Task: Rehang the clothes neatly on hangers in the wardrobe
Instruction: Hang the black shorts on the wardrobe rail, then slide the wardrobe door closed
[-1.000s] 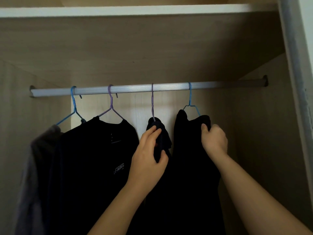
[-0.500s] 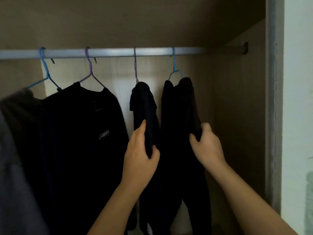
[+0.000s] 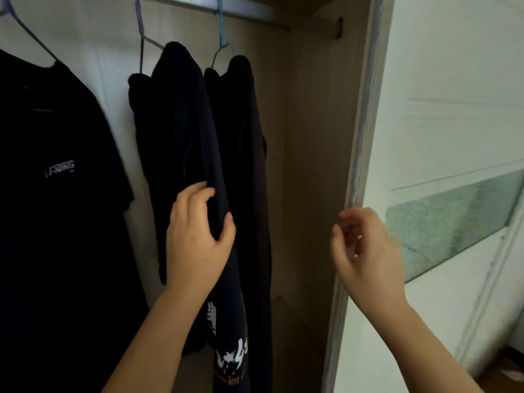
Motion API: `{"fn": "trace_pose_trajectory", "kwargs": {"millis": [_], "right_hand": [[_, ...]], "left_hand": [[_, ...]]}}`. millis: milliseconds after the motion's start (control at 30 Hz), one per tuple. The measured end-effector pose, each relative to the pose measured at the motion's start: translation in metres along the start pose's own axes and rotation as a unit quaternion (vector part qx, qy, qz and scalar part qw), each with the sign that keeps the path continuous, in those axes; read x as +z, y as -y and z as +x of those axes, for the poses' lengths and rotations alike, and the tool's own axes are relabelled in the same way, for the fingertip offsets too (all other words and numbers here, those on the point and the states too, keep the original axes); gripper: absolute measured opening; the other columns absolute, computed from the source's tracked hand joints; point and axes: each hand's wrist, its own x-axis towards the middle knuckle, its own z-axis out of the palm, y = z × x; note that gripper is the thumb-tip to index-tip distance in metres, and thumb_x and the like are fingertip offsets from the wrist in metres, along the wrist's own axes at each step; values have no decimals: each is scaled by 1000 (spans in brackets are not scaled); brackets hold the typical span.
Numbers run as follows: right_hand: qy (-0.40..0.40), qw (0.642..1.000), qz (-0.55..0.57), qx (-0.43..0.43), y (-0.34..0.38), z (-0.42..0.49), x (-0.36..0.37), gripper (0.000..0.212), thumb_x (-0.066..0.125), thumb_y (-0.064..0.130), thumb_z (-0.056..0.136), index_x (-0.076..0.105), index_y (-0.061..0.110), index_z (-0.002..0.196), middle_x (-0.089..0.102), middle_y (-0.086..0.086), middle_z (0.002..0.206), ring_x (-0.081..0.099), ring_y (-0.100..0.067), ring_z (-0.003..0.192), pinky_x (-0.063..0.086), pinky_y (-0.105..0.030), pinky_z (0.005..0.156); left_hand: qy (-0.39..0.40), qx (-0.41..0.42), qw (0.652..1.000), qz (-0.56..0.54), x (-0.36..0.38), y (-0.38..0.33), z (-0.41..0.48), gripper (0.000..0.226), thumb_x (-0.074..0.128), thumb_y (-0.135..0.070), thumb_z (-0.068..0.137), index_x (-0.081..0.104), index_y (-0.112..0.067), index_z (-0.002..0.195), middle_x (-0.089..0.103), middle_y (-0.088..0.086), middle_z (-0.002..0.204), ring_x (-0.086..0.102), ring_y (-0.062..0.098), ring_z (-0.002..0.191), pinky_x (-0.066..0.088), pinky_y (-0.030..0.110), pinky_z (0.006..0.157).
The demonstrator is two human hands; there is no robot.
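Note:
Three dark garments hang from the rail (image 3: 243,8) inside the wardrobe. A black T-shirt with a small white logo (image 3: 56,171) hangs at the left. A dark garment with a white print near its hem (image 3: 175,123) hangs from a purple hanger (image 3: 139,21) in the middle. My left hand (image 3: 198,239) grips a fold of it between thumb and fingers. A black garment (image 3: 249,165) hangs on a blue hanger (image 3: 220,32) to its right. My right hand (image 3: 365,248) is in the air beside the wardrobe's right edge, fingers loosely curled, holding nothing.
The wardrobe's right side panel (image 3: 314,165) stands just past the black garment. A white sliding door with a frosted glass strip (image 3: 453,222) fills the right of the view, its grey edge (image 3: 360,137) close to my right hand.
My view dropped and turned right. My right hand let go of the black garment and drew back toward the door edge. My left hand slid lower down the middle garment.

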Motion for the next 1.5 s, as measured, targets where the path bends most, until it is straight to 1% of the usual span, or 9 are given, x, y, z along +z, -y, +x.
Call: {"fn": "trace_pose_trajectory", "kwargs": {"millis": [133,233,367,567,933,1067,1233,1367,1500], "right_hand": [[-47,996,-34,63,-16,1,-12,36,64,25,80,43,16,109,50,-3,95,50,-13,75,36,-19,60],[-7,987,-66,150,-26,4,-15,56,64,37,79,45,5,120,50,-11,111,52,-20,92,39,-28,73],[52,975,-64,205,-29,4,-11,54,53,48,82,43,7,115,48,-4,96,52,-23,85,36,-29,70],[49,978,-91,180,-34,2,-11,40,51,50,82,37,13,85,36,5,65,37,-7,55,26,-21,49],[70,975,-104,181,-19,0,-12,43,51,53,82,38,11,85,42,-1,72,40,-14,57,27,-25,49],[77,978,-94,170,-1,-6,-10,44,52,53,81,36,12,84,37,4,68,37,-12,55,26,-23,48],[87,983,-67,150,33,-15,-3,47,54,53,80,34,11,82,37,3,68,37,-16,56,24,-18,49],[86,988,-49,119,64,-25,5,50,56,55,77,32,11,81,37,3,66,38,-22,57,22,-15,49],[90,992,-17,83,97,-35,15,53,57,58,75,31,13,80,32,6,63,31,-12,48,20,-17,46]], "left_hand": [[1,-6,1000,-12,3,3,-5,30,66,-8,79,55,-2,107,53,16,121,53,30,111,42,35,89],[9,-16,1000,-24,3,6,-6,27,65,-8,80,57,-2,105,52,15,122,53,29,111,41,33,87],[16,-35,999,-33,2,7,-6,25,65,-9,80,58,-3,104,52,13,123,53,28,112,41,32,87],[25,-47,998,-36,-2,9,-10,25,64,-10,80,58,-5,104,51,9,124,52,25,111,40,29,85],[51,-33,998,-19,-19,9,-31,33,63,-11,81,54,-6,112,52,11,121,55,27,109,49,39,85],[56,-25,998,-18,-33,8,-44,34,64,-12,82,54,-5,113,55,12,118,56,26,105,44,31,84],[70,-26,997,-22,-60,11,-59,40,47,-34,82,54,-9,113,57,6,113,55,17,103,43,30,86],[64,-9,998,7,-88,17,-70,36,45,-32,84,56,-9,111,59,5,109,54,15,102,42,28,87],[41,-17,998,45,-118,27,-79,35,44,-30,86,58,-8,109,60,6,108,51,12,103,40,24,88]]}}
